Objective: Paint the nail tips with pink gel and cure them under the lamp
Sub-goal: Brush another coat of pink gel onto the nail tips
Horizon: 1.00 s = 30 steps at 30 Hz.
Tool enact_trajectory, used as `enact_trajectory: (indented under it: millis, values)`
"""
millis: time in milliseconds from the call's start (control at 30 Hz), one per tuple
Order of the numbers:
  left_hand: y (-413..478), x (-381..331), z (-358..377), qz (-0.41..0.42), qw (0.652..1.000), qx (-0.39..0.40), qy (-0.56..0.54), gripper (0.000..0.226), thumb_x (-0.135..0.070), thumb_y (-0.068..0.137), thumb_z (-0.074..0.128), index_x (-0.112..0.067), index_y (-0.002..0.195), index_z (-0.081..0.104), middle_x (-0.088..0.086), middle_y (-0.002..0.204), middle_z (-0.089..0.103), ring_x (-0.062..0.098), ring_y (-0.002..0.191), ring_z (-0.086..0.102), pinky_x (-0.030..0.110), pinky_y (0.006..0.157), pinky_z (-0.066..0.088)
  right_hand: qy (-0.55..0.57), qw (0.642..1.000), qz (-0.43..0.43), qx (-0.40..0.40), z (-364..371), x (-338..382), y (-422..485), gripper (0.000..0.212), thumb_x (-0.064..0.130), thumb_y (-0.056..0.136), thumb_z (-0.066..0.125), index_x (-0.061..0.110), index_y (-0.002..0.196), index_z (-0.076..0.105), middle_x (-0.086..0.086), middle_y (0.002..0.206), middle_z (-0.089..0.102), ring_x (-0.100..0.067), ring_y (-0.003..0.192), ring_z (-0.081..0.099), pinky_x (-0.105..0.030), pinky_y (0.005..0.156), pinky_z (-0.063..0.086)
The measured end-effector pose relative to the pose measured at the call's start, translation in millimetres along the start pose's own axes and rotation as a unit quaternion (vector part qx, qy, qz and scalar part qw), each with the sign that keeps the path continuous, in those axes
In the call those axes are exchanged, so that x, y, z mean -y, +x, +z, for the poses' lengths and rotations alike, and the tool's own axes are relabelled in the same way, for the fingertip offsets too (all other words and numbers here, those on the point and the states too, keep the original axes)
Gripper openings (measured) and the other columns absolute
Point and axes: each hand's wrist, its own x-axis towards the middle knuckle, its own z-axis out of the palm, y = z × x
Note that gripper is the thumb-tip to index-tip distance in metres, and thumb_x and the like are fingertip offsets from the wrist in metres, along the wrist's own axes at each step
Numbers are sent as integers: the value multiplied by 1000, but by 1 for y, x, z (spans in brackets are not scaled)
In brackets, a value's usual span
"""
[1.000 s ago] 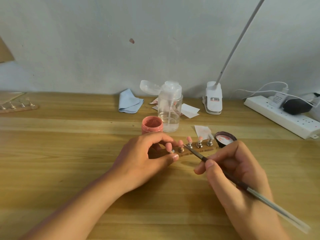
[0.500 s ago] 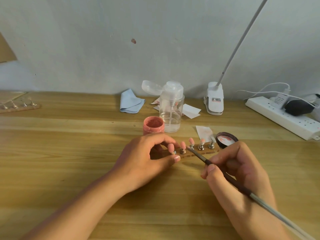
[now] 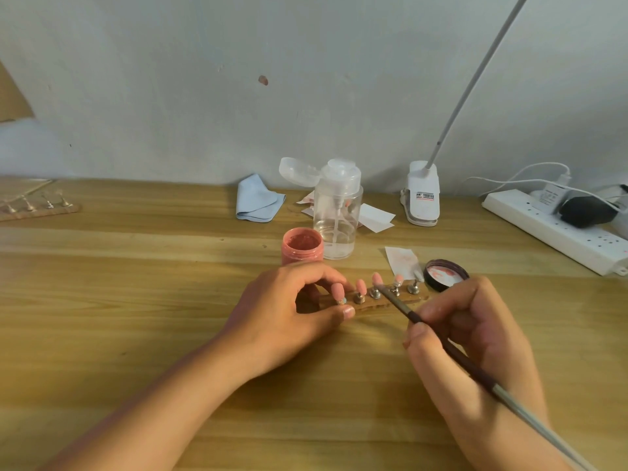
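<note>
A wooden holder strip [image 3: 372, 303] carries several nail tips on metal stands; three tips [image 3: 361, 285] look fully pink, the fourth is partly pink and the last one [image 3: 417, 275] looks unpainted. My left hand [image 3: 289, 311] grips the strip's left end between thumb and fingers. My right hand [image 3: 472, 338] pinches a long brush [image 3: 452, 351], whose tip touches the base of the third nail tip [image 3: 377, 279]. An open jar of pink gel [image 3: 302, 245] stands just behind my left hand. Its dark lid [image 3: 446, 274] lies at the strip's right end.
A clear pump bottle [image 3: 337, 212] stands behind the jar, with a blue cloth [image 3: 258, 202] to its left. A clip lamp [image 3: 423, 195] and a white power strip [image 3: 557, 229] sit at the back right. Another holder strip [image 3: 37, 207] lies far left. Paper slips [image 3: 401, 260] lie nearby.
The brush tip has slid right along the strip, from the second stand to the third nail tip. My left hand keeps its hold on the strip.
</note>
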Motion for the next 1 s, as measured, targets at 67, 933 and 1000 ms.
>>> enact_trajectory:
  millis: [67, 933, 1000]
  values:
    - [0, 0, 0, -4, 1000, 1, -4, 19, -27, 80, 82, -25, 97, 74, -28, 85, 65, 5, 84, 66, 39, 89, 53, -6, 1000, -2, 24, 1, 1, 0, 17, 16, 67, 61, 26, 77, 52, -12, 70, 61, -16, 55, 57, -29, 55, 46]
    - [0, -2, -1, -10, 1000, 2, -22, 22, -29, 80, 81, -39, 78, 62, -22, 100, 73, -2, 74, 58, 33, 84, 51, 43, 999, 24, -3, -1, 1, 0, 11, 21, 71, 61, 17, 73, 52, -18, 66, 65, -25, 47, 51, -29, 48, 40]
    - [-1, -3, -1, -10, 1000, 3, -17, 23, -30, 80, 81, -42, 78, 61, -22, 101, 73, -3, 74, 58, 34, 84, 52, 45, 999, 24, 9, 0, 0, 0, 11, 20, 70, 62, 18, 74, 52, -18, 66, 64, -29, 52, 54, -30, 50, 42]
